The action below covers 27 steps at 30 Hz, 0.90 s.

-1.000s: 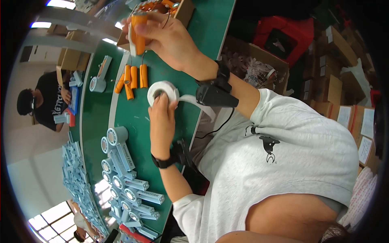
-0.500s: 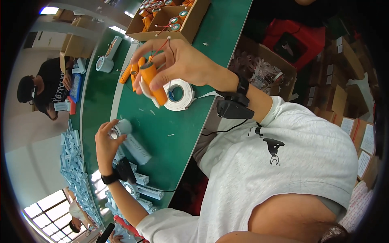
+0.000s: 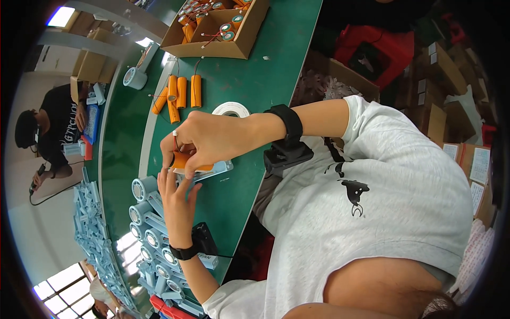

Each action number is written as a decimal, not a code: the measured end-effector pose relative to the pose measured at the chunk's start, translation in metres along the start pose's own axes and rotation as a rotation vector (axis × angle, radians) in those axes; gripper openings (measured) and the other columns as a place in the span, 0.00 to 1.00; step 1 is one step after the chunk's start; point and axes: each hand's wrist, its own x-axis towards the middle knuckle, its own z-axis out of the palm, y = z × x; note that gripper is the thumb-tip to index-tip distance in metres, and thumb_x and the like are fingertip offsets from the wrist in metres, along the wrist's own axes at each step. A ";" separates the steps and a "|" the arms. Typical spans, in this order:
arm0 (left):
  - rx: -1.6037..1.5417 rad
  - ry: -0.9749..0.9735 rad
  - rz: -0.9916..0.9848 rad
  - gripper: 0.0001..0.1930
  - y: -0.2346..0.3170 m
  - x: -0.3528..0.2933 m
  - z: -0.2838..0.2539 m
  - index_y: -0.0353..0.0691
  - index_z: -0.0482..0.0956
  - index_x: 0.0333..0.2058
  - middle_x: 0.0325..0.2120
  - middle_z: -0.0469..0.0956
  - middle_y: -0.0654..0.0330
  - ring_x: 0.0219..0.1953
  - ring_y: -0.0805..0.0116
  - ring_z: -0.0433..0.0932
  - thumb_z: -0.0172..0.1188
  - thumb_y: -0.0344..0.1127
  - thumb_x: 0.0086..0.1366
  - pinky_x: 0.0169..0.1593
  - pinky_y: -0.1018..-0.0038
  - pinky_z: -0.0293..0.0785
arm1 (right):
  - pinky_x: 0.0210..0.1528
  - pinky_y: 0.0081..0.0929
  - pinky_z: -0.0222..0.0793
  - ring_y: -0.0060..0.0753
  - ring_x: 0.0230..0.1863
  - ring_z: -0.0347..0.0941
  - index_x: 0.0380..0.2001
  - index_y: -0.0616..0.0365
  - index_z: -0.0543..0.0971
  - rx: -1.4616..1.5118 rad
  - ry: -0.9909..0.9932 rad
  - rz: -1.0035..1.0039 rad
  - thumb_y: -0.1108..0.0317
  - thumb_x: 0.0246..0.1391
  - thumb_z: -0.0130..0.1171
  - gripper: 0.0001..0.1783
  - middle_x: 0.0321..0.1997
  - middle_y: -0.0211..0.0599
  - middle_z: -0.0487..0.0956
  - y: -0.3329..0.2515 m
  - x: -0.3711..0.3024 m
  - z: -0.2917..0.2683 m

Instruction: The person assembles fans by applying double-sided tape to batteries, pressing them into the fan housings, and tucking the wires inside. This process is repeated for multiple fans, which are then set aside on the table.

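My right hand is closed on an orange cylindrical battery with thin wires and a small white plug. It presses the battery down along a light-blue plastic fan housing, whose handle end sticks out past the fingers. My left hand grips the same housing from the near left, fingertips meeting those of the right hand. Both hands hide the housing's round head and the battery's far end. Beyond the right hand lie several loose orange batteries and a roll of white tape.
Several light-blue fan bodies crowd the green table beside my left forearm. A divided cardboard box of batteries stands at the top. One more fan lies at upper left. A co-worker works across the table, beside a blue tray.
My right hand has brought the battery down and toward me to the fan housing. My left hand has moved right with the housing, and the two hands now meet. The view has shifted slightly.
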 end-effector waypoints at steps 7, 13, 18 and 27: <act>-0.019 0.087 -0.027 0.05 0.010 0.002 0.008 0.33 0.71 0.30 0.46 0.64 0.52 0.52 0.50 0.59 0.55 0.25 0.53 0.53 0.59 0.55 | 0.25 0.20 0.64 0.26 0.20 0.69 0.32 0.61 0.74 0.017 -0.113 0.077 0.75 0.37 0.58 0.13 0.20 0.35 0.74 0.005 -0.017 0.006; -0.246 0.123 -0.111 0.03 0.008 0.004 0.008 0.33 0.68 0.29 0.43 0.65 0.52 0.47 0.52 0.61 0.51 0.23 0.55 0.50 0.64 0.57 | 0.28 0.26 0.67 0.35 0.23 0.72 0.35 0.61 0.73 -0.145 -0.212 0.096 0.75 0.38 0.57 0.15 0.23 0.39 0.75 0.019 -0.031 0.006; -0.485 0.236 -0.209 0.03 0.004 0.002 0.019 0.33 0.66 0.31 0.42 0.65 0.53 0.41 0.60 0.65 0.49 0.23 0.57 0.44 0.71 0.62 | 0.28 0.33 0.68 0.43 0.26 0.73 0.34 0.60 0.74 -0.433 -0.326 0.089 0.75 0.41 0.55 0.12 0.23 0.43 0.75 0.011 -0.026 0.007; -0.725 0.406 -0.386 0.03 -0.001 0.005 0.030 0.33 0.65 0.34 0.40 0.66 0.57 0.33 0.74 0.64 0.45 0.26 0.62 0.37 0.81 0.63 | 0.30 0.40 0.69 0.48 0.31 0.74 0.33 0.58 0.75 -0.723 -0.709 0.257 0.70 0.42 0.52 0.11 0.29 0.43 0.76 0.027 0.006 0.015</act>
